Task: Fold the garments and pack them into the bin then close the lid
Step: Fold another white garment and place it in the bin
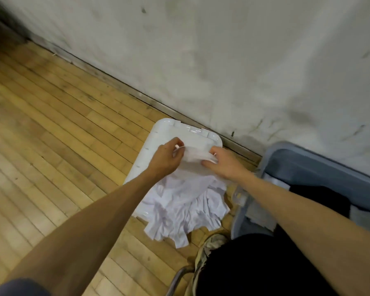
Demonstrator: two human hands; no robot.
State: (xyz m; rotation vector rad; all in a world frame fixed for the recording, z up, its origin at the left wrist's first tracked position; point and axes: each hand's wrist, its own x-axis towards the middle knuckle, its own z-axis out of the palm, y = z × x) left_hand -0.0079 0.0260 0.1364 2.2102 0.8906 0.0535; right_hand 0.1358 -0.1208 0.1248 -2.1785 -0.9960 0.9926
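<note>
Head view | both hands, left (pixel 166 160) and right (pixel 224 164), pinch shirt (pixel 186 201) on lid (pixel 169 130) | risk: hem drags floor (pixel 51 124), fold skews

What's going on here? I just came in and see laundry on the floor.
A person is folding a white garment spread over a white bin lid lying on the wooden floor. The left hand and right hand each pinch its top edge. The grey-blue bin stands open on the right with dark clothing inside.
</note>
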